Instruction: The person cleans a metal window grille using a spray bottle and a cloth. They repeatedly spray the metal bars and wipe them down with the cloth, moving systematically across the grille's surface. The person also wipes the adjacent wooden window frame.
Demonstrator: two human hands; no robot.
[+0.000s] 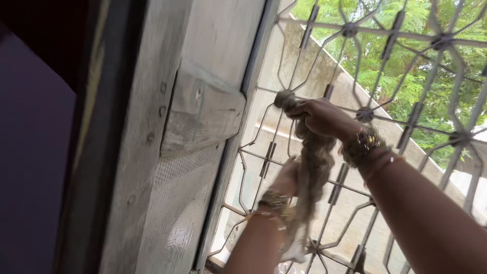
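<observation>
A grey-brown rag [312, 167] hangs twisted in front of a metal window grille [406, 66]. My right hand [322, 117] is closed around the rag's upper end and presses it against a joint of the grille. Below it, my left hand [286, 177] is up against the grille, just left of the hanging rag; motion blur hides whether it grips the cloth. Both wrists wear gold bangles.
A weathered wooden shutter [193, 127] with a mesh panel stands open at the left of the grille. A dark wall [35, 152] fills the far left. Beyond the bars are a concrete wall [324, 66] and green trees [421, 30].
</observation>
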